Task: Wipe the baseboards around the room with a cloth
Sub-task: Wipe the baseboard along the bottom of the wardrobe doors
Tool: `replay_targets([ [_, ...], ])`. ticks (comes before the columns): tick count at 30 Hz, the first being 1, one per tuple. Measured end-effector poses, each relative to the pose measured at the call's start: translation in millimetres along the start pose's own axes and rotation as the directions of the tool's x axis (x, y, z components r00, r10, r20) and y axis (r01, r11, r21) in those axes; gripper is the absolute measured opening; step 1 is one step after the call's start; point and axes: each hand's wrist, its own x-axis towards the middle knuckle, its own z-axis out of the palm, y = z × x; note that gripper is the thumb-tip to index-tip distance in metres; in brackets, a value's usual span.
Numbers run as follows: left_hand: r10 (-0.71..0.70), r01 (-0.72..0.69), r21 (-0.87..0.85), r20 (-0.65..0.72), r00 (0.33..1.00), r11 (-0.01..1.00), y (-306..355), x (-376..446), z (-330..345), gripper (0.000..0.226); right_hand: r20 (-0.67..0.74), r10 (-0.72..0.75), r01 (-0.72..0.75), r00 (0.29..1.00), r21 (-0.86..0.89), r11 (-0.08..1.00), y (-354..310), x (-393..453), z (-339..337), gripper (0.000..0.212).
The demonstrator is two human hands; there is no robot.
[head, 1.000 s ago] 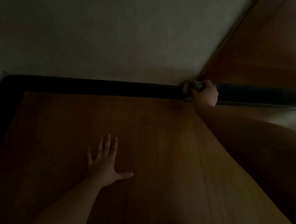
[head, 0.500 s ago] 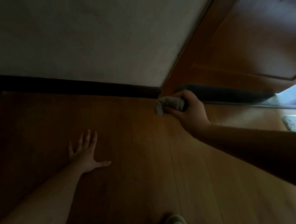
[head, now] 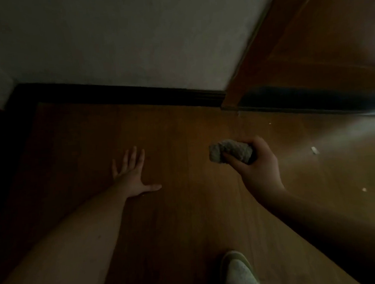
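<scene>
We record a dim room in a home: warm brown wood-plank floor (head: 186,208), plain pale plastered wall (head: 130,35), dark baseboard strip (head: 123,95) along their junction, and a brown panelled wooden door with frame (head: 319,44) at right. Small pale crumbs (head: 314,150) lie on the floor.

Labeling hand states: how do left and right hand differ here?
Left hand lies flat on the wooden floor, fingers straight and spread, holding nothing. Right hand is off the floor, fingers curled round a bunched grey cloth. Left sits nearer the dark baseboard. Both are bare, and neither touches the baseboard.
</scene>
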Motion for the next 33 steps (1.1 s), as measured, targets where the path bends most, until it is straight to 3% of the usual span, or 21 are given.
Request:
replay_targets([
  [4,-0.004,0.003,0.058,0.016,1.0,0.998,5,-8,-3,0.131,0.022,-0.047,0.046,0.999,0.047,0.998,4,-22,13,0.031],
  [9,0.067,-0.054,0.21,-0.055,0.996,0.976,15,-33,18,0.093,0.075,-0.088,0.079,0.993,0.108,0.991,0,-23,44,0.036],
  [15,0.063,-0.038,0.168,-0.146,0.987,0.985,18,-62,27,0.07,0.163,-0.07,0.056,0.984,0.086,0.995,-3,-24,71,0.042],
  [19,0.268,-0.214,0.292,-0.159,0.95,0.932,39,-79,30,0.063,0.239,-0.128,0.119,0.963,0.05,0.992,-14,-42,63,0.047],
  [23,0.158,-0.129,0.166,-0.18,0.971,0.978,56,-108,31,0.064,0.257,-0.123,0.112,0.958,0.058,0.992,-27,-63,51,0.047],
  [25,0.168,-0.145,0.135,-0.184,0.968,0.98,57,-134,24,0.067,0.285,-0.119,0.11,0.951,0.046,0.993,-38,-71,44,0.045],
  [33,0.101,-0.103,-0.027,-0.071,0.992,0.994,60,-318,-62,0.067,0.338,-0.074,0.045,0.938,0.09,0.995,-149,-101,-35,0.045],
])
